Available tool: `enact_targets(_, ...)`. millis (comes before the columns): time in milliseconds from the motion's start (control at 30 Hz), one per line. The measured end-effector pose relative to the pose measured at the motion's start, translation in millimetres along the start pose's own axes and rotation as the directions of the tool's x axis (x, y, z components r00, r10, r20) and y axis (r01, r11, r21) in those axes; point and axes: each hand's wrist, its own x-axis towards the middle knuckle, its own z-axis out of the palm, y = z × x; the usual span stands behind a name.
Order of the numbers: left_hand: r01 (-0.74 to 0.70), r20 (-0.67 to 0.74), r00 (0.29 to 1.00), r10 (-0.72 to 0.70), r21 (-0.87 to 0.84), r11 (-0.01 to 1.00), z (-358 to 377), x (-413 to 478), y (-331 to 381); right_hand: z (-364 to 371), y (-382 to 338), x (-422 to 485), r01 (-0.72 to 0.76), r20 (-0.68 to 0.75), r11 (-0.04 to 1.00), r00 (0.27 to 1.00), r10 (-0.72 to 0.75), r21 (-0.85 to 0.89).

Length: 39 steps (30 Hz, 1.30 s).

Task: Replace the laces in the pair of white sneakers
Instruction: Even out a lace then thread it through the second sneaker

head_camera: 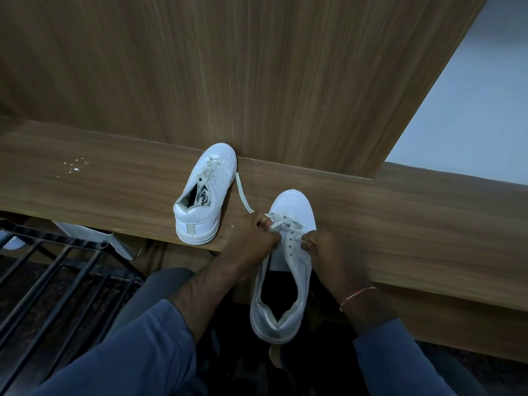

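Note:
Two white sneakers are on a wooden ledge [400, 224]. The near sneaker [288, 270] overhangs the ledge's front edge, toe pointing away, with an off-white lace [283, 221] threaded through only its front eyelets. My left hand [251, 232] pinches the lace at the shoe's left side; its loose end [243, 192] trails off toward the far shoe. At the right eyelet row, my right hand [325, 247] pinches the other end of the lace. The far sneaker [204, 192] stands to the left, loosely laced, with something bunched inside it.
A wooden panel [257, 81] rises straight behind the ledge. A black metal rack [57, 275] stands low on the left, with a pale object [94, 235] under the ledge. White specks [75, 165] mark the ledge's left part. My knees in blue trousers fill the bottom.

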Motion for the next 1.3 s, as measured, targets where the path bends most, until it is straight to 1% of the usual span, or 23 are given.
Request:
enact_targets(67, 0.048, 0.034, 0.998, -0.047, -0.009, 0.999, -0.4, -4.2, 1.3, -10.3, 1.1, -6.5, 0.014, -0.148, 0.995, 0.989, -0.028, -0.096)
enact_targets(133, 0.083, 0.063, 0.995, -0.082, -0.014, 0.996, -0.8, -10.7, 1.2, -16.9, -0.9, -11.2, 0.013, -0.361, 0.998, 0.932, -0.034, -0.059)
enact_targets(167, 0.097, 0.077, 0.993, -0.095, -0.022, 0.995, -0.5, -14.2, 1.3, -16.2, -1.4, -12.5, 0.005, -0.420, 1.000, 0.907, -0.002, 0.004)
enact_targets(200, 0.104, 0.090, 0.991, -0.101, -0.035, 0.994, 0.1, -16.4, 1.6, -15.7, -2.3, -12.9, -0.027, -0.434, 0.991, 0.897, 0.081, 0.130)
enact_targets(233, 0.107, 0.101, 0.990, -0.102, -0.050, 0.993, 1.8, -17.7, 2.0, -13.6, -2.7, -11.6, -0.076, -0.395, 0.932, 0.891, 0.223, 0.354)
enact_targets(267, 0.102, 0.104, 0.990, -0.095, -0.057, 0.993, 2.6, -18.1, 2.0, -11.3, -3.6, -8.3, -0.111, -0.303, 0.773, 0.878, 0.371, 0.625)
enact_targets(300, 0.090, 0.101, 0.991, -0.083, -0.060, 0.994, 3.4, -17.3, 2.1, -12.4, -7.1, -5.6, -0.101, -0.185, 0.525, 0.866, 0.465, 0.845)
enact_targets(333, 0.076, 0.094, 0.993, -0.071, -0.059, 0.995, 4.5, -16.7, 1.3, -15.5, -9.6, -3.7, -0.069, -0.083, 0.281, 0.865, 0.494, 0.957)
enact_targets(367, 0.065, 0.087, 0.994, -0.060, -0.054, 0.996, 5.7, -15.9, 1.0, -20.7, -14.0, -2.7, -0.027, -0.013, 0.080, 0.883, 0.470, 0.996)
enact_targets(400, 0.056, 0.079, 0.995, -0.052, -0.043, 0.998, 6.8, -15.2, 0.2, -25.6, -17.2, -1.4, 0.004, 0.030, -0.080, 0.908, 0.418, 0.997)
enact_targets(433, 0.045, 0.073, 0.996, -0.042, -0.029, 0.999, 7.7, -15.1, -0.9, -31.4, -20.5, -1.0, 0.019, 0.049, -0.186, 0.933, 0.356, 0.982)
enact_targets(467, 0.030, 0.070, 0.997, -0.029, -0.015, 0.999, 8.5, -14.6, -1.3, -37.3, -24.2, -0.9, 0.021, 0.051, -0.230, 0.953, 0.300, 0.973)
enact_targets(533, -0.006, 0.076, 0.997, 0.005, 0.020, 1.000, 8.9, -15.2, -1.4, -42.4, -29.6, -1.3, 0.005, 0.043, -0.189, 0.968, 0.247, 0.982)
enact_targets(633, -0.059, 0.074, 0.996, 0.054, 0.061, 0.996, 7.9, -16.0, -2.3, -41.4, -28.1, -1.6, -0.046, 0.061, -0.053, 0.946, 0.319, 0.998)
enact_targets(700, -0.062, 0.067, 0.996, 0.058, 0.054, 0.997, 7.8, -16.3, -3.2, -46.2, -22.4, -1.9, -0.048, 0.077, -0.090, 0.933, 0.352, 0.995)
enact_targets(767, -0.055, 0.063, 0.997, 0.052, 0.048, 0.997, 10.5, -16.2, -1.5, -56.9, -19.0, -2.7, 0.026, 0.032, -0.172, 0.945, 0.327, 0.985)
enact_targets(800, -0.058, 0.054, 0.997, 0.055, 0.050, 0.997, 12.1, -15.6, -0.6, -61.4, -19.7, -3.1, 0.064, -0.005, -0.181, 0.951, 0.310, 0.981)
enact_targets(900, -0.085, 0.016, 0.996, 0.084, 0.100, 0.991, 15.6, -12.6, 1.2, -64.3, -24.5, -6.0, 0.118, -0.072, -0.139, 0.951, 0.299, 0.983)
enact_targets(1033, -0.090, -0.016, 0.996, 0.091, 0.070, 0.994, 18.3, -8.2, 1.7, -63.3, -20.3, -8.9, 0.160, -0.113, -0.121, 0.939, 0.324, 0.980)
enact_targets(1100, -0.113, -0.048, 0.992, 0.117, 0.078, 0.990, 19.1, -5.3, 1.1, -64.1, -20.4, -8.3, 0.198, -0.163, -0.084, 0.937, 0.309, 0.977)
enact_targets(1167, -0.098, -0.071, 0.992, 0.106, 0.107, 0.989, 15.0, 0.9, -1.0, -59.3, -22.1, -7.3, 0.195, -0.204, 0.061, 0.938, 0.279, 0.979)
enact_targets(1233, -0.049, -0.072, 0.996, 0.055, 0.073, 0.996, 8.9, 9.2, -1.4, -49.6, -20.9, -6.8, 0.094, -0.180, 0.306, 0.946, 0.269, 0.947)
enact_targets(1300, -0.033, -0.063, 0.997, 0.034, 0.013, 0.999, 3.4, 15.2, 0.8, -39.6, -17.9, -6.9, -0.039, -0.116, 0.499, 0.954, 0.276, 0.866)
